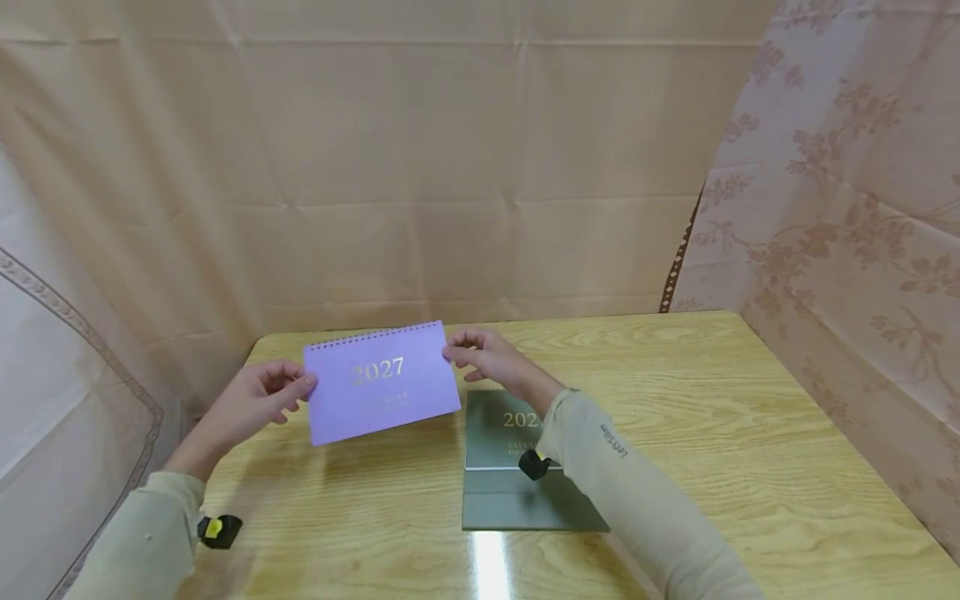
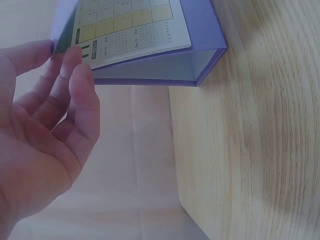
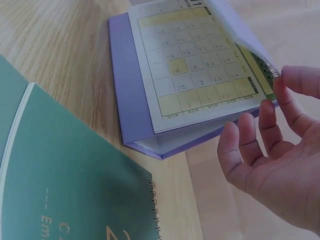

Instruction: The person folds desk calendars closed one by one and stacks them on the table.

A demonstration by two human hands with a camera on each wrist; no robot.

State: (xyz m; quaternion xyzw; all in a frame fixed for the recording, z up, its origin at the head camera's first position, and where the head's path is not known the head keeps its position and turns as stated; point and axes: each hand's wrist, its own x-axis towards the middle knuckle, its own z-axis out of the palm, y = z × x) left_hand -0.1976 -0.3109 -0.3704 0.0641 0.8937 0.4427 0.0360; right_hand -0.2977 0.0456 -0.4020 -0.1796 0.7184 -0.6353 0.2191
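A purple 2027 desk calendar [image 1: 382, 392] with a spiral binding along its top stands on the table. My left hand [image 1: 251, 400] pinches the left edge of its cover between thumb and fingers. At the right edge, near the binding, my right hand [image 1: 487, 357] pinches the same cover. Both wrist views show the cover lifted off the page beneath. That inner page [image 3: 197, 60] carries a date grid with yellow bands. Below it the purple stand [image 2: 209, 50] forms a hollow triangular base. In the head view the lifted cover hides the page and stand.
A green desk calendar [image 1: 498, 429] stands to the right of the purple one, partly covered by my right forearm. Both are on a light wooden table [image 1: 675, 400]. Beige cloth [image 1: 450, 167] hangs behind it, and patterned cloth [image 1: 862, 250] hangs on the right.
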